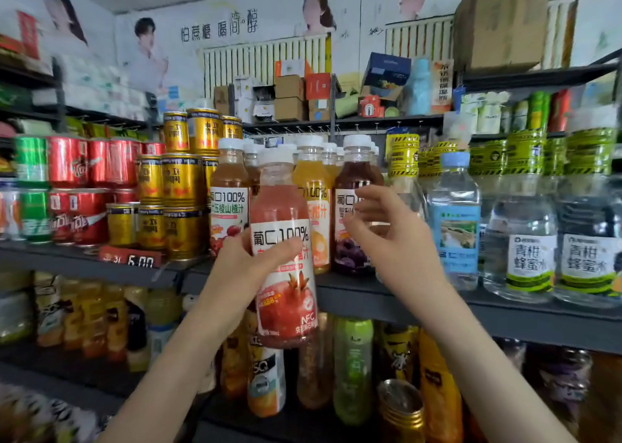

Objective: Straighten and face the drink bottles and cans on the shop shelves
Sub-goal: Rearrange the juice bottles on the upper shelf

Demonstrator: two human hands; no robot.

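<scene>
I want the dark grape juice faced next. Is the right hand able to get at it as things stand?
Probably yes. The right hand is open right in front of the dark grape juice bottle, with nothing between them; the left hand holds the pomegranate bottle clear to its left.

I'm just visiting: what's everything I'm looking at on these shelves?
red juice bottle: one, red, held off the shelf.
juice bottles: several, amber, orange, purple, middle shelf behind it.
gold cans: many, gold, stacked left of those.
red cans: many, red, further left.
green cans: two, green, far left.
water bottle: one, blue label, right of the juices.
clear bottles: several, green-white labels, far right.
cardboard box: one, brown, top right.
left hand: one, grips the red juice bottle.
right hand: one, open, before the purple bottle.
</scene>
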